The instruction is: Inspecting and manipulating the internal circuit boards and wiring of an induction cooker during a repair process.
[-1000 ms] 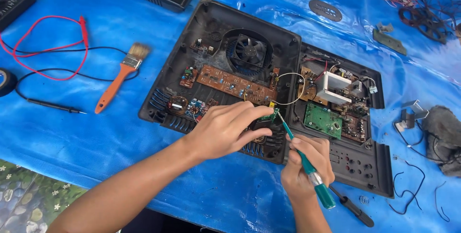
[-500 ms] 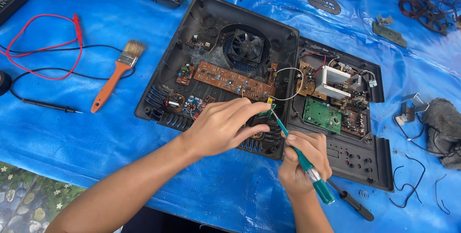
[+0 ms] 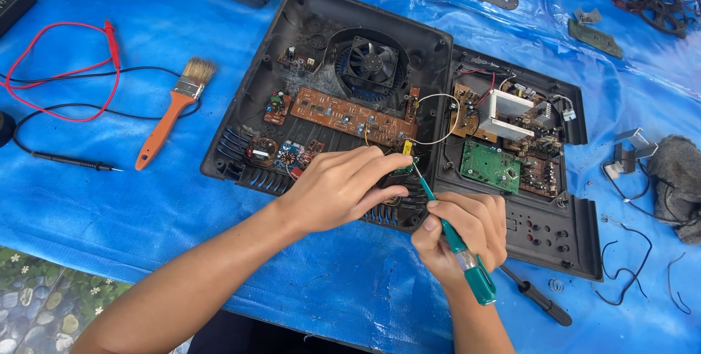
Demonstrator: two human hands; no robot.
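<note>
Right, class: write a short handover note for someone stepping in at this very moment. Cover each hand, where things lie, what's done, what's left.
Left hand: rests on the opened black casing, fingers pinching a small part by the brown circuit board.
Right hand: grips the green screwdriver, tip at that same spot.
Done: casing open, boards exposed.
Left: the work at the tip is unfinished.
Orange-handled brush lies to the left on the blue sheet.

Single head-worn view looked steeply down from close above the hands, facing forward over the opened black casing (image 3: 409, 128); blue sheet (image 3: 109, 208) filled the frame to its far edge.
</note>
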